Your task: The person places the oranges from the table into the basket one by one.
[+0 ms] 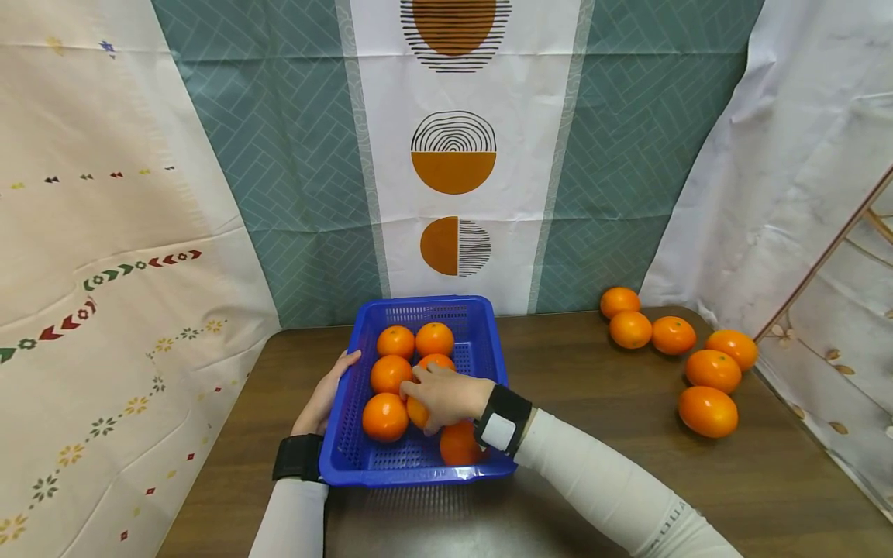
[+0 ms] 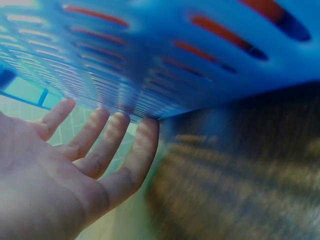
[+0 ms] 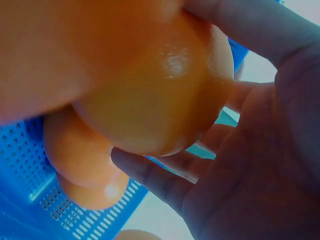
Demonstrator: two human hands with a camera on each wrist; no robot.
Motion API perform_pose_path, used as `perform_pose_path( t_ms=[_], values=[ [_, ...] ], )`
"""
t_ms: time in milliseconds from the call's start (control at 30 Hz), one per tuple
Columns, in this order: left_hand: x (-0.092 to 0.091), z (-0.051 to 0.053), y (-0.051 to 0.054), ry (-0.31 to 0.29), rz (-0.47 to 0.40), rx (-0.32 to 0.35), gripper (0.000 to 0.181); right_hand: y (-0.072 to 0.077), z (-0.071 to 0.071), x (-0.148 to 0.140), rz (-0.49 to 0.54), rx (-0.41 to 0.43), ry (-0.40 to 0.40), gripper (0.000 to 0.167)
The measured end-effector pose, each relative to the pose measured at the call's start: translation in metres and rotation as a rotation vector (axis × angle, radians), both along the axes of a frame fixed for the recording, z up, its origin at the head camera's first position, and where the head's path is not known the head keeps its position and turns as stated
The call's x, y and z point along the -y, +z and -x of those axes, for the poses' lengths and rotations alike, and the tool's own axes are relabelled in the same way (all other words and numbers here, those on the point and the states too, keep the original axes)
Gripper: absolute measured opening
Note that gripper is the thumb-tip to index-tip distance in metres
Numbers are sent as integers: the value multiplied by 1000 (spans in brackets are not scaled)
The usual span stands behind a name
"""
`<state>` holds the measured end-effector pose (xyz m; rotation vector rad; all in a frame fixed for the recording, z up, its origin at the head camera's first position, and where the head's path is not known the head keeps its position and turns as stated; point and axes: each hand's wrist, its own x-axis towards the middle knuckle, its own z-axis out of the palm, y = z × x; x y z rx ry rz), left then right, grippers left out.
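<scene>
A blue slotted plastic basket holds several oranges. Inside it, my right hand has its thumb and fingers around one orange, which the hand partly hides in the head view. Other oranges lie close by against the basket's floor. At the basket's left side is my left hand, on the outside. Its fingers reach out nearly straight, their tips against the slotted wall, and the palm stands clear of the plastic.
More oranges lie in a loose group on the right of the brown wooden table. Patterned cloths hang behind and to both sides of the table.
</scene>
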<state>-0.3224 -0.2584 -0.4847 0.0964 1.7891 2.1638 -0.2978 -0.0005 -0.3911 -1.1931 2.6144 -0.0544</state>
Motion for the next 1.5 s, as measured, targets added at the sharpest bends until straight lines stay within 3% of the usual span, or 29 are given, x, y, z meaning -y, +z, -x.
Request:
perform_pose_path(
  t_ms=[267, 600, 833, 967, 1233, 1500],
  values=[
    [0, 0, -1, -1, 2, -10, 67, -5, 0, 1, 0, -22, 7, 55],
    [0, 0, 0, 5, -1, -15, 66, -1, -3, 4, -14, -24, -20, 65],
    [0, 0, -1, -7, -12, -25, 67, 3, -4, 4, -98, -100, -8, 62],
    [0, 0, -1, 0, -1, -35, 67, 5, -4, 2, -75, -59, -34, 58],
    [-1, 0, 0, 0, -10, -15, 66, -1, -4, 2, -56, 18, -90, 68],
    [-2, 0, -1, 1, -13, -15, 66, -2, -5, 4, -94, -43, -62, 62]
  ],
)
